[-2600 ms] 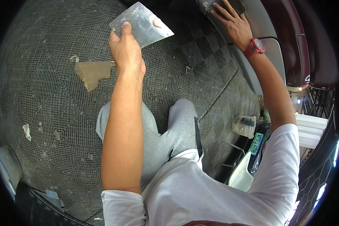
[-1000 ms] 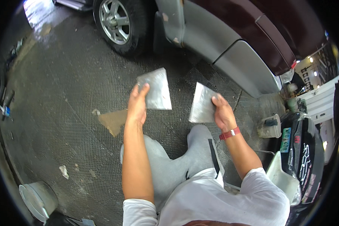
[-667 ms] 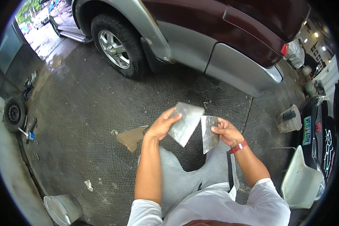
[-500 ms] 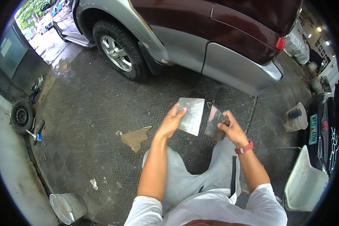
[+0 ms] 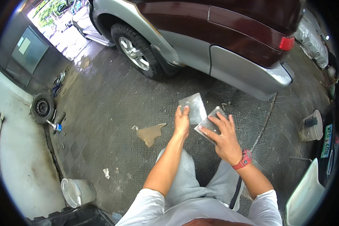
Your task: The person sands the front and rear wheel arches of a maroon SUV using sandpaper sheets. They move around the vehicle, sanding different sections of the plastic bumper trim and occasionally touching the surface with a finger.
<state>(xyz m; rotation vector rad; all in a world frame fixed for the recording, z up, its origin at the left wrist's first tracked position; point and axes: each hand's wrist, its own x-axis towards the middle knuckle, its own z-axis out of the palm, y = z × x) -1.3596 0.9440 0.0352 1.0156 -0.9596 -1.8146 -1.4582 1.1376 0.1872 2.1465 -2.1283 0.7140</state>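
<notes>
My left hand [image 5: 182,122] grips a flat, square grey metal plate [image 5: 194,106] by its near left corner, the thumb lying on its face. My right hand [image 5: 229,141], with a red watch [image 5: 243,159] at the wrist, holds a second, smaller flat metal spreader [image 5: 217,113]. Its fingers are spread across the top of that spreader, and the thumb is hidden. The spreader's left part meets or overlaps the plate's lower right corner; which one cannot be told. Both are held in front of my knees, above the floor.
A maroon and silver car [image 5: 192,49] stands ahead. A torn brown cardboard piece [image 5: 150,135] lies on the ridged floor. A loose wheel [image 5: 42,108] and a clear bucket [image 5: 78,193] stand left. Right are a dirty bucket [image 5: 311,126] and a pale chair [image 5: 305,192].
My right hand has turned over and brought the spreader left against the plate, its fingers now spread on top. The left hand keeps the plate. The whole view has shifted.
</notes>
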